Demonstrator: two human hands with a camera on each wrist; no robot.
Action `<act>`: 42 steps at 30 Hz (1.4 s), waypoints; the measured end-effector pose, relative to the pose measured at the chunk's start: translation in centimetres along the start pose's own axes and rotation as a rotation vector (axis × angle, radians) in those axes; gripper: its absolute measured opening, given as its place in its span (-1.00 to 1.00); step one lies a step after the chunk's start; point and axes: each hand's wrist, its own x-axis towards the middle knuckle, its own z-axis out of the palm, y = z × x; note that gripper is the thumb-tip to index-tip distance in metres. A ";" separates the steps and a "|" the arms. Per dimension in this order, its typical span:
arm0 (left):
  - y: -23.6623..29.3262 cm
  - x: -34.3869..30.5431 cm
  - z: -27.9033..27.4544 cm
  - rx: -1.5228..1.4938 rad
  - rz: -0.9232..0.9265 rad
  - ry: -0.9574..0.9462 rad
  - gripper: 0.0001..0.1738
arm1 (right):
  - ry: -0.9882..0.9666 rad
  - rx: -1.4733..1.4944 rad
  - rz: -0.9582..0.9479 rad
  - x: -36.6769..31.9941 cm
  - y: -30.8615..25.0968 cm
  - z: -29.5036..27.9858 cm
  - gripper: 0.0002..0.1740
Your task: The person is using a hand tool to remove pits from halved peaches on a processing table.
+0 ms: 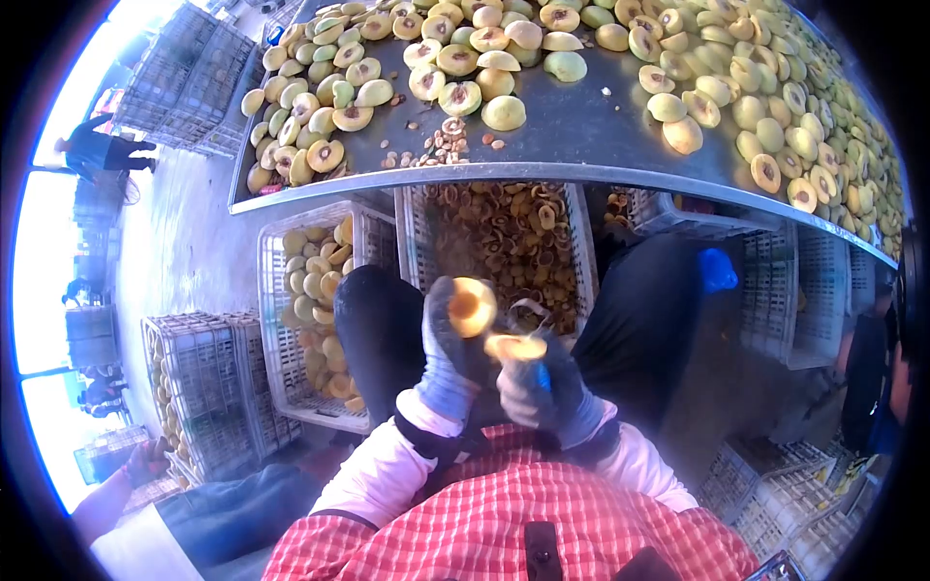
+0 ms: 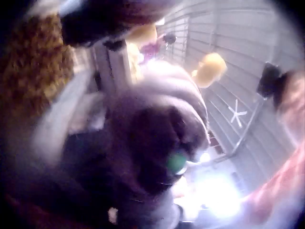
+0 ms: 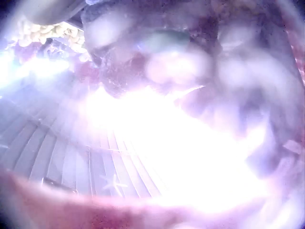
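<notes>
In the head view my gloved left hand (image 1: 453, 334) grips a halved peach (image 1: 472, 306) with its orange cut face turned up, above my lap. Right beside it my gloved right hand (image 1: 539, 380) holds a second peach half (image 1: 515, 347); something blue (image 1: 543, 378) shows in that palm, but I cannot tell what it is. The two halves nearly touch. The left wrist view is blurred: a dark glove (image 2: 157, 138) and a yellow piece of peach (image 2: 209, 69) beyond it. Glare washes out the right wrist view.
A metal table (image 1: 581, 136) ahead carries several peach halves and a small heap of pits (image 1: 441, 145). Under its edge stand a white crate of pits and scraps (image 1: 574, 221) and a crate of peach halves (image 1: 271, 290). Stacked crates (image 1: 208, 378) and another person's arm (image 1: 116, 489) are at left.
</notes>
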 end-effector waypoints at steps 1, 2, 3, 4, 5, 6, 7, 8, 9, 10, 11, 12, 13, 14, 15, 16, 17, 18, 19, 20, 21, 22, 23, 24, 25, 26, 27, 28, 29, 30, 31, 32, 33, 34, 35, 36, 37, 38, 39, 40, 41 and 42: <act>0.3 -0.7 -0.7 0.170 0.151 0.224 -0.58 | -0.072 0.097 -0.031 0.1 0.2 -1.0 -0.45; 1.5 -0.1 -4.5 0.217 0.134 0.249 -0.60 | -0.146 0.193 -0.074 0.5 0.3 -2.0 -0.45; 2.6 -0.9 -3.9 0.355 0.332 0.296 -0.60 | -0.125 0.133 -0.060 0.5 0.2 -1.7 -0.47; 3.8 -1.6 -3.4 0.489 0.537 0.339 -0.60 | -0.168 0.208 -0.063 0.8 0.6 -2.2 -0.48; 6.3 -1.8 -5.7 0.573 0.682 0.393 -0.61 | -0.161 0.211 -0.074 0.7 0.5 -1.7 -0.48; 9.6 -2.3 -8.2 0.655 0.830 0.445 -0.62 | -0.156 0.213 -0.086 0.5 0.2 -1.1 -0.47; 12.6 -3.1 -9.0 0.953 0.847 0.556 -0.60 | -0.145 0.225 -0.115 0.6 0.1 -1.5 -0.48; 15.2 -3.8 -9.7 1.252 0.857 0.665 -0.54 | -0.136 0.235 -0.143 0.7 0.2 -2.4 -0.48; 17.0 -3.9 -11.9 1.676 0.754 0.970 -0.49 | -0.136 0.238 -0.170 1.1 0.1 -3.1 -0.48; 18.2 -3.1 -13.6 2.085 0.607 1.281 -0.44 | -0.219 0.262 -0.170 1.6 -0.1 -3.4 -0.47; 18.3 -2.4 -13.0 1.981 0.825 1.049 -0.40 | -0.183 0.269 -0.182 1.6 0.0 -3.3 -0.45; 15.4 -1.6 -4.9 1.764 0.828 0.870 -0.47 | -0.145 0.274 -0.189 1.7 0.0 -3.2 -0.44; 13.8 0.7 -1.9 1.726 0.873 0.665 -0.53 | -0.048 0.296 -0.179 1.9 -0.1 -2.8 -0.45; 12.2 2.9 1.1 1.666 0.894 0.452 -0.59 | -0.062 0.251 -0.185 2.1 -0.3 -2.8 -0.47; 10.6 5.1 4.1 1.595 0.886 0.245 -0.66 | 0.036 0.254 -0.171 2.2 -0.7 -2.2 -0.49; 9.6 8.6 5.5 1.502 0.820 0.138 -0.71 | 0.136 0.258 -0.158 2.2 -0.9 -1.7 -0.51; 9.2 10.4 10.3 1.852 0.700 0.232 -0.64 | 0.140 0.230 -0.203 2.3 -0.9 -2.2 -0.52; 8.5 13.8 12.0 1.948 0.858 0.176 -0.59 | 0.147 0.205 -0.248 2.4 -0.6 -3.0 -0.53; 7.7 17.1 13.6 2.117 0.735 0.177 -0.50 | 0.157 0.182 -0.292 2.4 -0.5 -3.5 -0.54; 7.4 19.6 14.7 2.281 0.602 0.182 -0.42 | 0.180 0.229 -0.261 2.1 -0.7 -3.3 -0.55; 7.3 21.7 14.2 2.327 0.621 0.158 -0.39 | 0.197 0.278 -0.232 1.9 -1.0 -2.9 -0.56; 6.8 23.9 13.0 2.378 0.643 0.123 -0.35 | 0.210 0.330 -0.211 1.7 -1.3 -2.8 -0.56; 6.3 25.6 12.1 2.431 0.662 0.083 -0.32 | 0.096 0.289 -0.235 1.7 -1.6 -3.6 -0.56; 6.7 26.0 12.0 2.364 0.716 -0.034 -0.37 | -0.016 0.247 -0.264 1.9 -1.7 -4.7 -0.56; 6.9 25.8 11.5 2.218 0.656 -0.087 -0.38 | -0.121 0.207 -0.292 1.7 -1.5 -5.4 -0.56; 7.1 24.2 12.2 2.070 0.600 -0.126 -0.39 | -0.013 0.180 -0.366 1.4 -1.7 -5.1 -0.55; 7.1 21.6 13.4 1.894 0.472 -0.104 -0.43 | 0.093 0.152 -0.442 1.3 -2.2 -4.0 -0.55; 6.5 20.8 10.7 1.213 0.321 -0.352 -0.49 | 0.204 0.127 -0.517 1.1 -2.7 -2.9 -0.54; 6.1 17.1 11.5 1.102 0.272 -0.429 -0.50 | 0.260 0.063 -0.575 1.0 -3.3 -1.9 -0.55; 5.1 14.3 10.7 0.903 0.208 -0.498 -0.36 | 0.317 -0.001 -0.629 0.9 -3.9 -0.9 -0.56; 3.8 11.9 8.6 0.755 0.146 -0.417 -0.31 | 0.365 -0.073 -0.674 1.0 -4.4 0.1 -0.56; 3.2 9.3 9.8 0.830 0.099 -0.442 -0.29 | 0.418 -0.146 -0.717 1.1 -4.9 1.1 -0.57; 2.0 7.5 9.5 0.858 0.107 -0.406 -0.29 | 0.455 -0.230 -0.747 1.5 -5.3 2.2 -0.57; 1.4 6.1 9.0 0.889 0.117 -0.372 -0.28 | 0.489 -0.314 -0.778 1.7 -5.2 2.6 -0.56; 1.4 5.2 8.6 1.020 0.201 -0.363 -0.33 | 0.498 -0.250 -0.686 1.4 -5.1 2.0 -0.60; 1.6 4.6 8.4 1.152 0.290 -0.355 -0.37 | 0.516 -0.348 -0.733 1.4 -4.9 1.5 -0.61; 1.8 4.1 8.2 1.282 0.382 -0.341 -0.40 | 0.532 -0.447 -0.776 1.5 -4.6 1.1 -0.62; 2.0 3.6 8.1 1.296 0.336 -0.259 -0.44 | 0.547 -0.546 -0.817 1.6 -4.2 0.8 -0.64; 2.2 3.3 8.2 1.306 0.292 -0.179 -0.48 | 0.565 -0.643 -0.830 1.7 -3.9 0.7 -0.75; 2.3 2.9 8.3 1.314 0.250 -0.099 -0.51 | 0.622 -0.781 -0.830 1.5 -3.6 0.7 -0.77; 2.0 2.9 7.7 1.315 0.359 -0.099 -0.54 | 0.680 -0.920 -0.830 1.3 -3.3 1.4 -0.80; 1.7 2.7 7.3 1.290 0.408 -0.083 -0.54 | 0.739 -1.059 -0.829 1.1 -3.3 2.1 -0.83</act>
